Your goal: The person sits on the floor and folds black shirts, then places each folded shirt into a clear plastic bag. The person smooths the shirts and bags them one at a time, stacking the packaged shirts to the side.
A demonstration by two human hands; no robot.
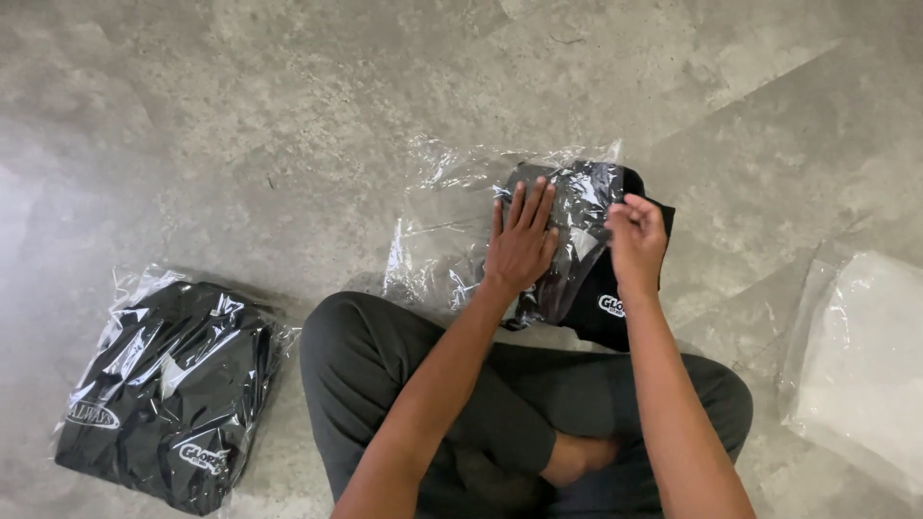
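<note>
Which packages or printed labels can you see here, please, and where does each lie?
Clear plastic bag: floor centre, crinkled, left hand flat on it.
Folded black garment: partly in that bag, right hand at its edge; small white print.
Bagged black garments: lower left, white prints.
Empty clear bags: right edge.

bag [452, 231]: clear glossy crinkled plastic | garment [615, 288]: matt black cloth, probably cotton | floor [240, 115]: smooth grey stone-look

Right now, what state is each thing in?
Left hand: flat, pressing the bag.
Right hand: pinching the bag's edge.
Clear bag: open, partly over the garment.
Black garment: folded, half in the bag.
Packed bag: filled, on the floor.
Empty bags: flat, stacked.
</note>
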